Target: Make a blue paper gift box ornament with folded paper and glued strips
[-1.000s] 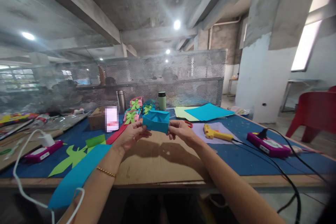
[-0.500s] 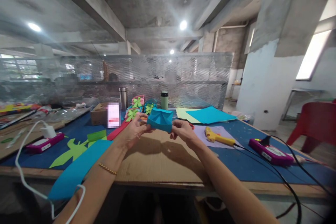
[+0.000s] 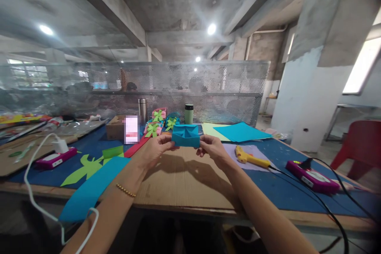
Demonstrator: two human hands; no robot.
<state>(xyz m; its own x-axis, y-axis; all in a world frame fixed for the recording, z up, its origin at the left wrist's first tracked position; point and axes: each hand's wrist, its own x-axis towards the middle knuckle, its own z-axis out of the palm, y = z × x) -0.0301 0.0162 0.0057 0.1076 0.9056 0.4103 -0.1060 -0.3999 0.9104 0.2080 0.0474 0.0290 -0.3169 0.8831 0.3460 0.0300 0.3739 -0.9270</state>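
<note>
A small folded blue paper box (image 3: 185, 139) is held up above the cardboard sheet (image 3: 184, 190), its top showing creased inner folds. My left hand (image 3: 159, 147) pinches its left end between thumb and fingers. The right end is gripped by my right hand (image 3: 210, 146) in the same way. Behind the box lie small pink and blue paper pieces with green bows (image 3: 153, 129). A long blue paper strip (image 3: 92, 192) and green paper cut-outs (image 3: 86, 168) lie left of my left forearm.
On the right, a yellow glue gun (image 3: 250, 157) rests on purple paper, its cord running to a purple power strip (image 3: 311, 176). Blue sheets (image 3: 242, 131), a green bottle (image 3: 189, 114), a steel flask (image 3: 143, 110) and a cardboard box (image 3: 116, 127) stand or lie farther back. A white cable (image 3: 29, 190) hangs left.
The box has levelled from a slight tilt, and both hands still hold its ends. The whole view has shifted a little, so everything appears slightly farther right.
</note>
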